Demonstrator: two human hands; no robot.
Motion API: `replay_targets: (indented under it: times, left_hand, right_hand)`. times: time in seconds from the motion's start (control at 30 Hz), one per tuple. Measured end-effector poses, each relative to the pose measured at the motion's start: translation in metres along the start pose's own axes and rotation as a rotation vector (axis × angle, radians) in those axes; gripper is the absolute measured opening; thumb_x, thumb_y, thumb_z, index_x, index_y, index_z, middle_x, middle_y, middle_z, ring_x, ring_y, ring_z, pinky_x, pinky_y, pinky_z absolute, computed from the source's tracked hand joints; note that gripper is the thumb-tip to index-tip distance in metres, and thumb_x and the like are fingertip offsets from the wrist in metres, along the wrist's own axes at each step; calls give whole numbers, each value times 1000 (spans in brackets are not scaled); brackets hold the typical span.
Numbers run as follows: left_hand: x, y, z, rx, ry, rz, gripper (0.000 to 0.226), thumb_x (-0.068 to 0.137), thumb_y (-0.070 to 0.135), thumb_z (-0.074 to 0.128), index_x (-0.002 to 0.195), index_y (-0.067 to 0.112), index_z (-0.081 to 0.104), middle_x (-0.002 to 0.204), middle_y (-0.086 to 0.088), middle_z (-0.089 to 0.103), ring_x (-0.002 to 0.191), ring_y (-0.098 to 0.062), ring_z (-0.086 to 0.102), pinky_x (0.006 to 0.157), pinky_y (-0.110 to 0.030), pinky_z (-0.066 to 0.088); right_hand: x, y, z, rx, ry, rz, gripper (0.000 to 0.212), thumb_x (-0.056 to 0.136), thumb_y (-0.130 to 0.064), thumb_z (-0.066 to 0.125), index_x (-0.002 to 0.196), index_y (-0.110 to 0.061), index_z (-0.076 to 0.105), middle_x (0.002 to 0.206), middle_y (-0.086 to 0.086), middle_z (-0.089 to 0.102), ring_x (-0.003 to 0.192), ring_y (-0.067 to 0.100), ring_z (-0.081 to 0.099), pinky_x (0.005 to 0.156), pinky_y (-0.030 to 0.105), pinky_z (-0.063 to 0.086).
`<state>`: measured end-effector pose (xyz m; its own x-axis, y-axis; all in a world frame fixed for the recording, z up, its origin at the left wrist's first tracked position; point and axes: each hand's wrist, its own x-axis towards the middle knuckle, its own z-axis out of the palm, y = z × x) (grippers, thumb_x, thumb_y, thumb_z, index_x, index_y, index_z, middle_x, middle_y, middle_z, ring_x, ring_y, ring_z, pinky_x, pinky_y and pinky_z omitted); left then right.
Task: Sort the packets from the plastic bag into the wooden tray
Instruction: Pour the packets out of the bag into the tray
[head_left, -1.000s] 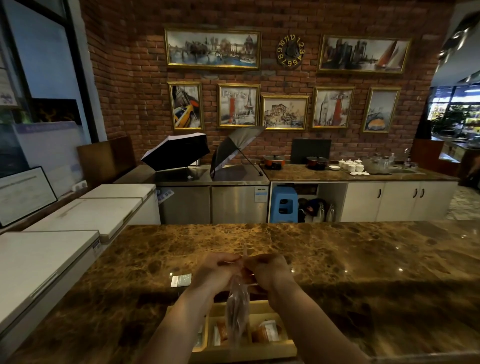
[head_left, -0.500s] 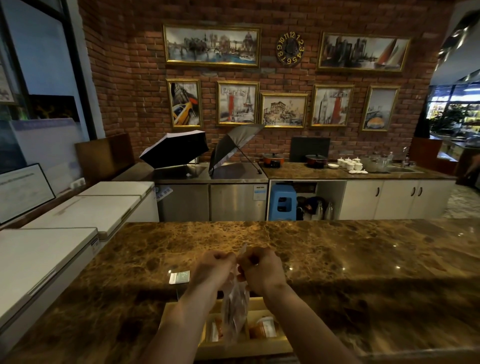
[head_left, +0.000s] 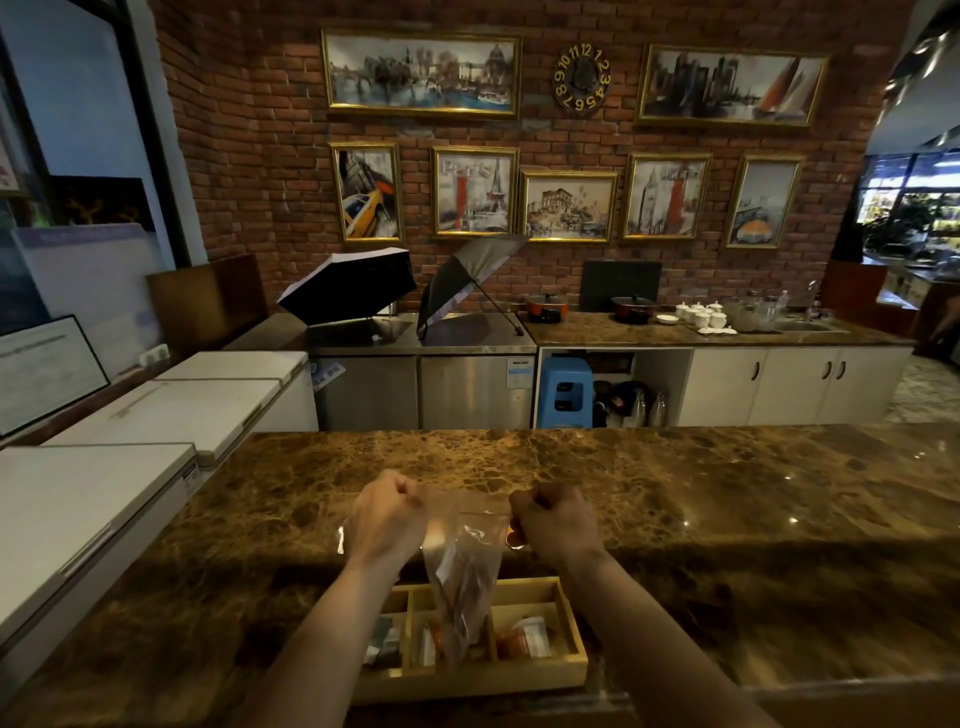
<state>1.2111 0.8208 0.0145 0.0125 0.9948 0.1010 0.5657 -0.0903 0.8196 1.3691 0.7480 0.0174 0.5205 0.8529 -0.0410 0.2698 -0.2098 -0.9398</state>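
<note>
Both hands, left (head_left: 387, 522) and right (head_left: 558, 525), have fingers clamped on the bag's (head_left: 462, 571) top corners; it hangs between them above the tray (head_left: 571, 657).

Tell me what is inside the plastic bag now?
The bag, held open by left hand and right hand, shows brownish packets bunched low; their number and labels cannot be told.

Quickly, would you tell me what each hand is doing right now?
Left hand: closed, pinching the left top edge of the plastic bag.
Right hand: closed, pinching the bag's right top edge above the wooden tray.
</note>
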Motion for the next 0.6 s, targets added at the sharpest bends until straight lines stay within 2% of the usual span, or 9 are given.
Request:
replay_targets:
  times: [0.07, 0.1, 0.17, 0.23, 0.33, 0.4, 0.5, 0.57, 0.6]
  left_hand:
    - [-1, 5, 5, 25, -18, 61, 12, 99, 29, 51, 91, 23, 58, 95, -3, 62, 88, -20, 58, 78, -39, 52]
    - [-2, 8, 6, 32, -24, 73, 11, 99, 29, 51, 94, 23, 59, 94, -2, 63, 87, -19, 60, 80, -41, 55]
    - [-2, 13, 8, 16, -31, 67, 13, 101, 30, 49, 97, 22, 59, 93, -1, 64, 86, -19, 62, 77, -40, 56]
    - [-2, 16, 11, -42, -38, 62, 13, 102, 28, 48, 99, 21, 59, 95, -4, 65, 85, -20, 64, 73, -39, 58]
    - [-3, 24, 14, -129, -35, 48, 10, 101, 27, 49, 100, 22, 58, 96, -4, 62, 86, -23, 64, 78, -47, 62]
    - [-2, 30, 13, -255, -60, 8, 11, 102, 27, 49, 105, 21, 59, 100, -4, 62, 88, -22, 65, 79, -47, 62]
    - [-4, 41, 8, -576, -144, -79, 12, 103, 19, 50, 109, 16, 60, 102, -5, 70, 88, -23, 73, 70, -40, 65]
    - [-3, 46, 6, -753, -165, -129, 12, 103, 17, 51, 108, 15, 62, 101, -4, 74, 89, -22, 75, 69, -38, 64]
    - [-1, 46, 5, -810, -167, -148, 13, 102, 16, 52, 109, 15, 63, 101, -4, 75, 91, -22, 74, 73, -40, 64]
  right_hand:
    - [3, 5, 4, 26, -20, 41, 28, 100, -29, 57, 85, -11, 72, 87, 10, 76, 84, 26, 74, 83, 47, 62]
    - [5, 9, 4, 79, -36, 72, 28, 101, -30, 55, 87, -12, 71, 90, 11, 76, 89, 31, 74, 86, 49, 62]
    - [8, 18, 2, 202, -78, 163, 30, 103, -34, 51, 96, -11, 70, 96, 14, 75, 96, 36, 73, 82, 48, 61]
    - [11, 33, -4, 245, -118, 273, 36, 105, -37, 45, 104, -10, 69, 101, 15, 74, 95, 34, 72, 77, 44, 59]
    - [13, 61, -10, 239, -198, 412, 33, 103, -34, 47, 111, -10, 69, 104, 17, 73, 94, 34, 71, 75, 44, 59]
    - [12, 74, -12, 224, -284, 448, 31, 103, -34, 50, 121, -13, 64, 111, 19, 70, 98, 36, 71, 77, 46, 62]
    - [9, 80, -13, 337, -434, 450, 33, 100, -36, 55, 120, -13, 68, 123, 22, 68, 116, 42, 66, 96, 53, 58]
    - [9, 80, -13, 498, -503, 428, 39, 97, -34, 57, 122, -8, 70, 126, 25, 69, 120, 43, 64, 96, 53, 57]
    - [9, 79, -13, 587, -526, 421, 42, 95, -32, 56, 126, -5, 68, 129, 26, 67, 120, 42, 64, 93, 53, 57]
